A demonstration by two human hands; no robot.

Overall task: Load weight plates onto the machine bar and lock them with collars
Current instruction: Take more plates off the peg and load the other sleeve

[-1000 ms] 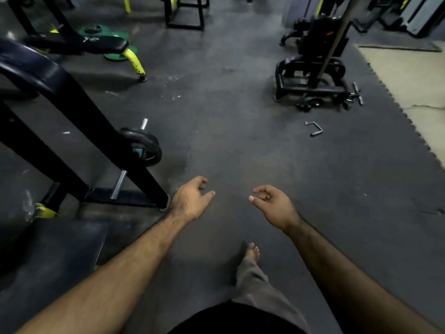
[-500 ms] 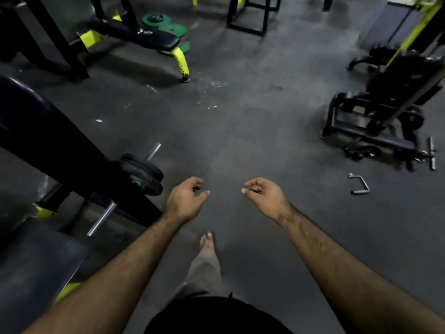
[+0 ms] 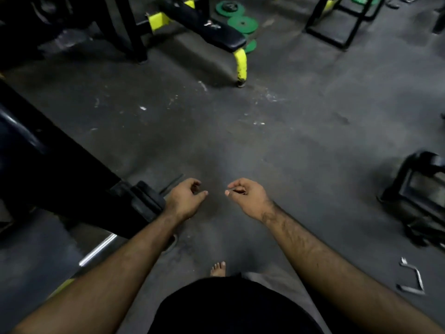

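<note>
Both of my hands hang in front of me over the dark rubber floor. My left hand [image 3: 185, 198] and my right hand [image 3: 248, 196] hold nothing, with fingers loosely curled and apart. A black weight plate [image 3: 144, 201] sits on the machine bar [image 3: 172, 183] just left of my left wrist, which hides part of it. The bar's free end pokes out beyond the plate, blurred. I see no collar. Several green weight plates [image 3: 243, 21] lie on the floor far ahead, behind a bench.
The machine's slanted black frame [image 3: 60, 165] fills the left side, with a chrome rod [image 3: 98, 249] beneath it. A black bench with a yellow leg [image 3: 241, 63] stands ahead. Another black machine [image 3: 421, 189] is at the right edge, with a metal handle [image 3: 411, 278] on the floor.
My view has swung left and moved forward. The loaded plate now lies right beside my left wrist, and the green plates have come closer. Both hands stay empty.
</note>
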